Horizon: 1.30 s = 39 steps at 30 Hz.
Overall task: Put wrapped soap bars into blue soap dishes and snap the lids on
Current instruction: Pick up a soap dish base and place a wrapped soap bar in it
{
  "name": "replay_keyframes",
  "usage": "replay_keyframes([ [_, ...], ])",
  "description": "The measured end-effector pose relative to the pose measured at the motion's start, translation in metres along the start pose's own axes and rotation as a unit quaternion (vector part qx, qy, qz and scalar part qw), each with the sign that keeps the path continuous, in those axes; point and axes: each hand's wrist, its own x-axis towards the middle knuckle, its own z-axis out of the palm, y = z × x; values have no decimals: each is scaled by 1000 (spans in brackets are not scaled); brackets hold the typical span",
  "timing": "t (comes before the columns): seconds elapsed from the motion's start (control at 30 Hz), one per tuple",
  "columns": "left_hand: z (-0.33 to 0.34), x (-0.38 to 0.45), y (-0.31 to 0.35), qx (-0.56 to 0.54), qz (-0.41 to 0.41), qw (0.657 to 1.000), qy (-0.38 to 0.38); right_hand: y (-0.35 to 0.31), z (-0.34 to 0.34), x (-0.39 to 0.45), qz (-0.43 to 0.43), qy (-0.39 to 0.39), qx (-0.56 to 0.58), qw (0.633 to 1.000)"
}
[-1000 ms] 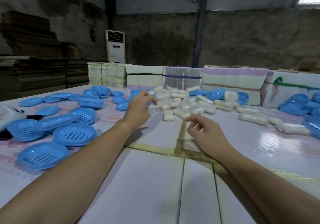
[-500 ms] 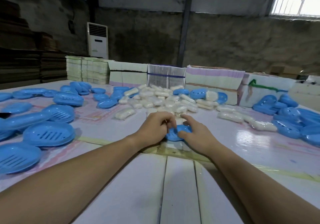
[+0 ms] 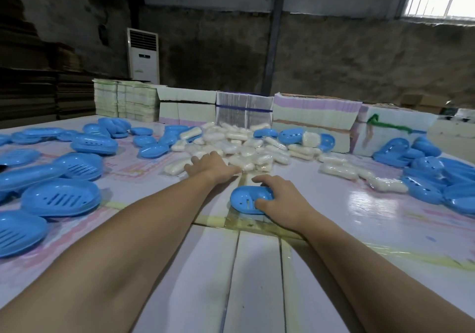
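My right hand (image 3: 279, 199) grips a dish (image 3: 248, 199) while my left hand (image 3: 209, 165), fingers spread, reaches for the soap pile (image 3: 241, 150) at twelve o'clock. Next, I judge, comes pinching one bar and seating it.

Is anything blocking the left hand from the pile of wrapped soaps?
Nothing visible does. The left hand is stretched out flat at the near edge of the wrapped soap pile, with soaps right at its fingertips. The blue dish under the right hand sits nearer, off that path.

No legible text anywhere (air conditioner (image 3: 143, 54) panel markings too blurred).
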Motion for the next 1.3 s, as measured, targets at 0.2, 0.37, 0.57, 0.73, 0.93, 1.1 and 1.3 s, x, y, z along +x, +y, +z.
replay_keyframes([
  [0.2,-2,4,16,2,-15,998,56,3,0,1,-10,4,3,1000],
  [0.37,-5,5,10,-41,-10,997,62,4,-1,0,-6,2,9,1000],
  [0.57,-13,-4,-10,-192,43,980,24,10,-1,3,11,8,60,998],
  [0.73,-27,-31,-6,-328,154,932,-9,16,-3,9,62,74,181,979],
  [0.93,-38,-70,-4,-357,261,885,-147,21,-10,16,162,158,365,903],
  [1.1,-25,-81,-14,-305,276,893,-181,23,-11,13,154,141,355,911],
  [1.3,-25,-80,-22,-311,306,889,-140,25,-9,12,123,98,259,953],
])
